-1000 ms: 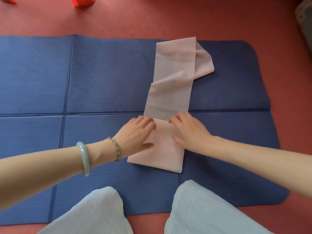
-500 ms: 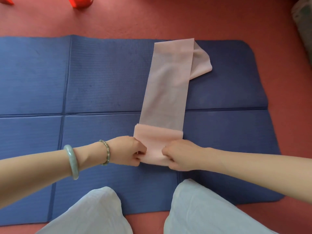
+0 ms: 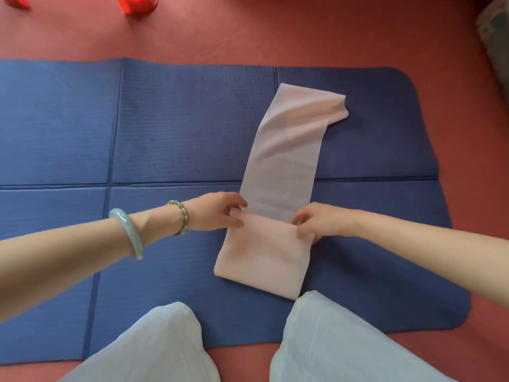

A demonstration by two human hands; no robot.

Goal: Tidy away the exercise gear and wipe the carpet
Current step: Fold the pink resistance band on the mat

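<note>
Both left hand [image 3: 217, 212] and right hand [image 3: 316, 221] pinching pink band [image 3: 278, 166], blue mat [image 3: 179, 128], red carpet [image 3: 275, 31]

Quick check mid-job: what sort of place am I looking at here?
Probably a home workout spot, though little of the room shows: a blue folding mat lies on red carpet, and the left hand and right hand pinch a half-folded pink stretch band.
</note>
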